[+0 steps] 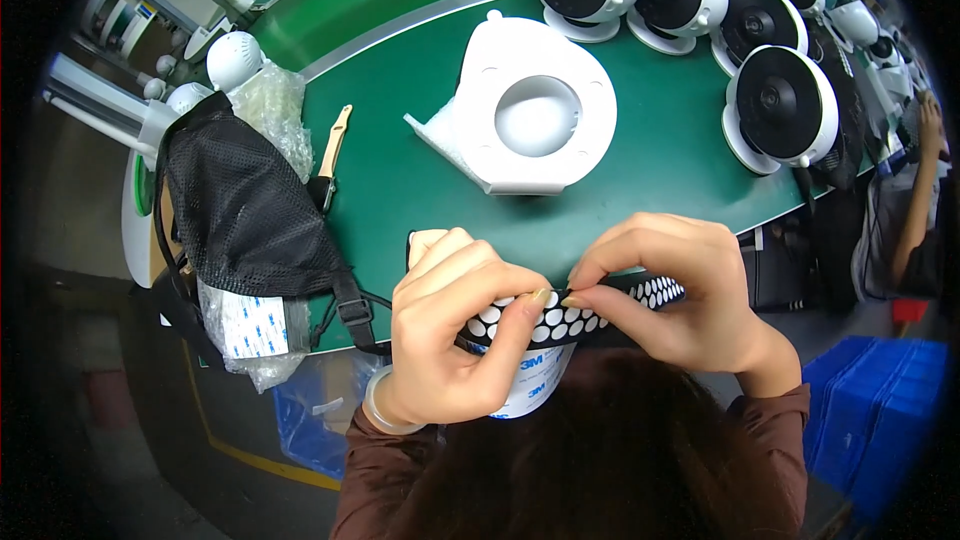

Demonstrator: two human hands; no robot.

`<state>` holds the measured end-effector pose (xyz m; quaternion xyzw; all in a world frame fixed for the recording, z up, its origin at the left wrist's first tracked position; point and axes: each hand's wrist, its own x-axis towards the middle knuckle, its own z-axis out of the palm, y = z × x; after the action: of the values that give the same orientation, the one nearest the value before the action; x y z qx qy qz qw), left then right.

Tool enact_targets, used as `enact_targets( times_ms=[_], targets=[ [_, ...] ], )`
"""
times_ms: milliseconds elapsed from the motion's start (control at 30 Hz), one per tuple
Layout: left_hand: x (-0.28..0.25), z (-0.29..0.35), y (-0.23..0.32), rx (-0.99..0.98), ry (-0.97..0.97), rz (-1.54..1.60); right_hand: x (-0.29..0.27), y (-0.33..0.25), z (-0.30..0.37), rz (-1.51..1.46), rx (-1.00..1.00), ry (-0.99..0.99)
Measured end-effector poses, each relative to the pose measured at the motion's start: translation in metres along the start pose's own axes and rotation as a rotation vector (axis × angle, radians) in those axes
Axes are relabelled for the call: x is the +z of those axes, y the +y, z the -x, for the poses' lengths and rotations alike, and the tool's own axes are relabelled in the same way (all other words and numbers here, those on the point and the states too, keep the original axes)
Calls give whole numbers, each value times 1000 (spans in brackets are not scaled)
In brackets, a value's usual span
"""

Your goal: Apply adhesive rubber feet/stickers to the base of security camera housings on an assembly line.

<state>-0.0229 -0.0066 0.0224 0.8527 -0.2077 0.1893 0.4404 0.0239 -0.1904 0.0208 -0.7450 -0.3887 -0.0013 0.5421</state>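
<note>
Head view, lower centre of the frame: both hands work a black sheet of white oval pads (570, 318) held just above the near edge of the green table (400, 180). The left hand (455, 335) is curled closed around the sheet's left portion, thumb on top and fingers wrapped beneath. The right hand (675, 290) is pinched closed on the sheet's upper edge, thumb and forefinger tips meeting at one pad near the sheet's middle.

Handling judgement: the sheet appears thin, light and flexible; it curves under the grip. The pads look small, soft and probably adhesive-backed, so each is best lifted at its rim with a fingernail while the other hand supports the backing close to the peel point. Excess bending could loosen neighbouring pads.

Surroundings:
- A white moulded base (530, 110) with a round central recess lies at upper centre, well apart from the hands.
- A row of white dome cameras (780, 105) with black faces stands along the upper right.
- A black mesh bag (245, 210) over clear plastic packets sits at left, beside a wooden-handled tool (333, 145).
- Blue bins (880, 410) occupy the lower right.
</note>
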Motion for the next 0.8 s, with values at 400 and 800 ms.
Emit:
enact_targets(
  times_ms=[400,800],
  targets=[
    [2,0,-7,-63,-5,-23,1,1,-8,144,-42,-7],
    [22,-13,-33,-139,141,121,16,8,-47,195,26,216]
  ],
)
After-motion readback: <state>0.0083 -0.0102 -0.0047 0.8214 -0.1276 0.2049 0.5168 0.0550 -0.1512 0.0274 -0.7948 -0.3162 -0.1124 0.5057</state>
